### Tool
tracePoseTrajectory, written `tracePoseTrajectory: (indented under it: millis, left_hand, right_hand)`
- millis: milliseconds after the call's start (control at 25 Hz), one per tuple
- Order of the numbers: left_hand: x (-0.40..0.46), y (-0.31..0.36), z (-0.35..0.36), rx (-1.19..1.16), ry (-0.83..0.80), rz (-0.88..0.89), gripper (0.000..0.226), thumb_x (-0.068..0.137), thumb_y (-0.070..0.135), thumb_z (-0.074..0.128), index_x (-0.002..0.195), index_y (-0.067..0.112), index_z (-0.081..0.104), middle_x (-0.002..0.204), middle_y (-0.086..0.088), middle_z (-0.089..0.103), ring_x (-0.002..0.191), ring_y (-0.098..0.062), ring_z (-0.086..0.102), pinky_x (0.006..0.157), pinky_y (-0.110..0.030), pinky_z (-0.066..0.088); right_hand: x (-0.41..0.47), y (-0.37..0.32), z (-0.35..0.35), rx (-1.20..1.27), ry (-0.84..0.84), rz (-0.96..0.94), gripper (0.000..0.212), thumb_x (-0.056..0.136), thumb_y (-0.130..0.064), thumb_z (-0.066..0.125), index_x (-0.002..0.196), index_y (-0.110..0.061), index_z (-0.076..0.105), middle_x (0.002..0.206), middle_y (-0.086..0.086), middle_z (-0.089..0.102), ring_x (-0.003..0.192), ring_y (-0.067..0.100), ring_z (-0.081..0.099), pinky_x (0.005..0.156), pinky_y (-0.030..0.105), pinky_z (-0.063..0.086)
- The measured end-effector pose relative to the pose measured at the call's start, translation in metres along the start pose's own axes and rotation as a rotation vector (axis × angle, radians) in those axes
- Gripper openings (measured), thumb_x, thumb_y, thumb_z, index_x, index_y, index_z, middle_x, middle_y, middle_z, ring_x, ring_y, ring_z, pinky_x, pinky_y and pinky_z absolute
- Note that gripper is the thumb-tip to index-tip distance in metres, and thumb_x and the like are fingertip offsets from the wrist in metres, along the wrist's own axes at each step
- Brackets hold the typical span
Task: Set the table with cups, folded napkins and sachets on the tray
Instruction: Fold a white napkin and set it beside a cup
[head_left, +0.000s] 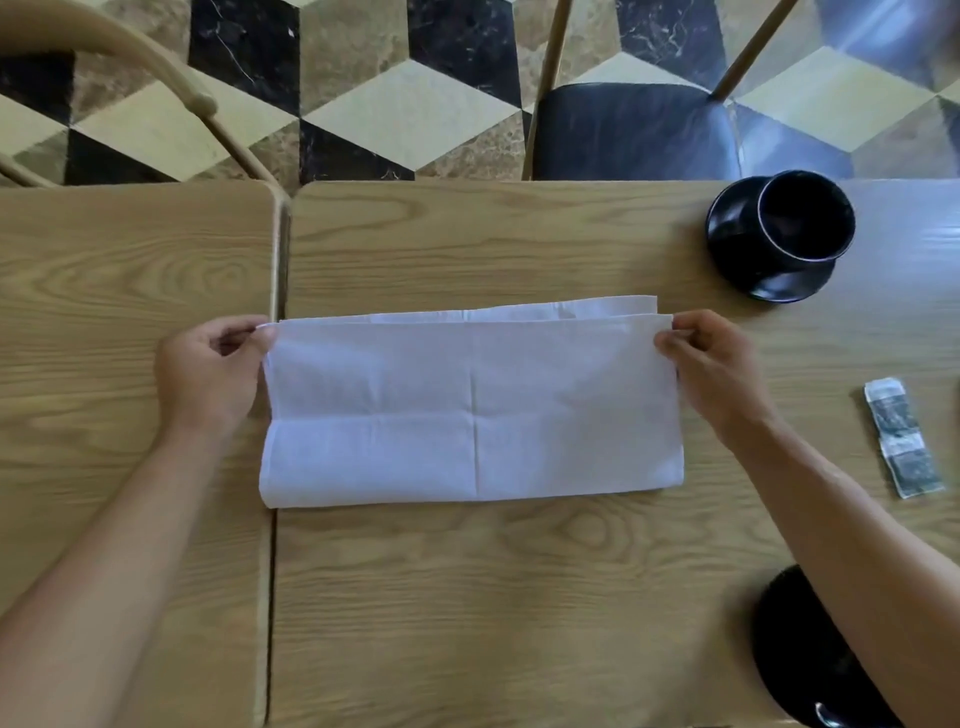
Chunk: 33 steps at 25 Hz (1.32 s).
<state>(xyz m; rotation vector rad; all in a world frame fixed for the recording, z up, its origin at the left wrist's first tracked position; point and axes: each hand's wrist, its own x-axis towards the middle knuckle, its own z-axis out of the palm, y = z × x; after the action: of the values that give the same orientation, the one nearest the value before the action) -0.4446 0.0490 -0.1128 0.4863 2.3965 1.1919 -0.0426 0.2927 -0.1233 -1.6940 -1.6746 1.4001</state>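
White napkin lies flat mid-surface, folded to a long band. Left hand and right hand each pinch a far top-layer corner. Cloth judged light, limp, non-slippery; best held at corners, kept taut so edges align.

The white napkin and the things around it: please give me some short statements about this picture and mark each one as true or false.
1. Both hands, left hand and right hand, pinch the far corners of the white napkin. True.
2. The black cup stands on a saucer. True.
3. The sachets lie on top of the napkin. False: they lie on the table, to the right of it.
4. The napkin is crumpled into a ball. False: it lies flat, folded over.
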Motion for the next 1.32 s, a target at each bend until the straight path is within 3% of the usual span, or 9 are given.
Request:
tracePoseTrajectory:
  millis: [120, 280, 360, 520, 760, 880, 1080, 1200, 1320]
  left_hand:
    - [0.009, 0.0, 0.003, 0.059, 0.024, 0.013, 0.016, 0.086, 0.02, 0.074, 0.102, 0.018, 0.078, 0.083, 0.013, 0.071, 0.066, 0.012, 0.063, 0.065, -0.004, 0.047]
    - [0.015, -0.002, 0.007, 0.141, 0.035, 0.024, 0.012, 0.088, 0.021, 0.072, 0.099, 0.019, 0.077, 0.08, 0.008, 0.071, 0.072, -0.003, 0.065, 0.073, -0.022, 0.052]
    - [0.016, -0.006, 0.009, 0.179, 0.033, 0.023, 0.011, 0.088, 0.022, 0.072, 0.098, 0.02, 0.077, 0.08, 0.003, 0.072, 0.072, -0.007, 0.066, 0.073, -0.022, 0.053]
    - [0.018, -0.011, 0.011, 0.258, 0.036, 0.043, 0.013, 0.089, 0.023, 0.071, 0.1, 0.019, 0.077, 0.08, 0.003, 0.071, 0.072, -0.01, 0.066, 0.065, -0.008, 0.048]
    - [0.017, -0.012, 0.009, 0.287, 0.01, 0.091, 0.011, 0.091, 0.02, 0.069, 0.1, 0.018, 0.076, 0.083, 0.004, 0.07, 0.079, -0.015, 0.065, 0.068, -0.01, 0.046]
    - [0.014, -0.014, 0.006, 0.242, -0.007, 0.106, 0.006, 0.093, 0.019, 0.067, 0.096, 0.021, 0.072, 0.085, 0.003, 0.07, 0.079, -0.015, 0.064, 0.074, -0.023, 0.05]
    - [0.012, -0.017, 0.005, 0.207, -0.004, 0.095, 0.004, 0.094, 0.019, 0.066, 0.095, 0.022, 0.069, 0.082, 0.008, 0.067, 0.071, -0.003, 0.06, 0.066, -0.016, 0.048]
    - [0.013, -0.015, 0.009, 0.252, 0.008, 0.075, 0.005, 0.093, 0.02, 0.066, 0.094, 0.023, 0.069, 0.076, 0.011, 0.064, 0.066, -0.001, 0.059, 0.065, -0.017, 0.048]
    - [0.013, -0.011, 0.013, 0.256, 0.016, 0.054, 0.005, 0.091, 0.022, 0.066, 0.093, 0.026, 0.069, 0.074, 0.012, 0.064, 0.067, -0.011, 0.06, 0.064, -0.019, 0.047]
  right_hand:
    - [0.009, -0.005, 0.005, -0.074, 0.09, -0.066, 0.008, 0.083, -0.042, 0.069, 0.076, -0.042, 0.071, 0.07, -0.016, 0.069, 0.063, 0.002, 0.059, 0.062, 0.026, 0.047]
    - [0.021, -0.004, 0.012, -0.157, 0.143, -0.078, 0.011, 0.088, -0.037, 0.073, 0.079, -0.031, 0.073, 0.07, -0.016, 0.071, 0.063, 0.002, 0.063, 0.063, 0.031, 0.054]
    - [0.026, -0.004, 0.015, -0.209, 0.155, -0.08, 0.007, 0.09, -0.032, 0.074, 0.088, -0.025, 0.075, 0.074, -0.015, 0.069, 0.064, 0.002, 0.063, 0.066, 0.029, 0.056]
    - [0.029, -0.007, 0.019, -0.274, 0.197, -0.092, 0.009, 0.09, -0.03, 0.074, 0.091, -0.021, 0.076, 0.075, -0.016, 0.066, 0.065, -0.007, 0.06, 0.058, 0.0, 0.038]
    - [0.028, -0.011, 0.023, -0.293, 0.216, -0.108, 0.008, 0.095, -0.029, 0.068, 0.091, -0.023, 0.07, 0.076, -0.011, 0.064, 0.065, 0.006, 0.056, 0.06, -0.001, 0.036]
    - [0.024, -0.007, 0.024, -0.275, 0.221, -0.171, 0.006, 0.098, -0.027, 0.063, 0.096, -0.021, 0.066, 0.083, -0.006, 0.064, 0.075, 0.004, 0.053, 0.062, 0.0, 0.035]
    - [0.024, -0.006, 0.026, -0.289, 0.209, -0.154, 0.01, 0.102, -0.031, 0.057, 0.102, -0.022, 0.062, 0.076, -0.012, 0.06, 0.071, 0.008, 0.05, 0.059, 0.02, 0.033]
    - [0.031, -0.012, 0.027, -0.303, 0.183, -0.108, 0.007, 0.099, -0.03, 0.06, 0.094, -0.026, 0.063, 0.072, -0.014, 0.059, 0.068, -0.002, 0.056, 0.056, 0.004, 0.035]
    - [0.034, -0.018, 0.028, -0.348, 0.2, -0.053, 0.008, 0.095, -0.032, 0.064, 0.089, -0.027, 0.066, 0.071, -0.017, 0.059, 0.065, -0.009, 0.055, 0.054, -0.002, 0.033]
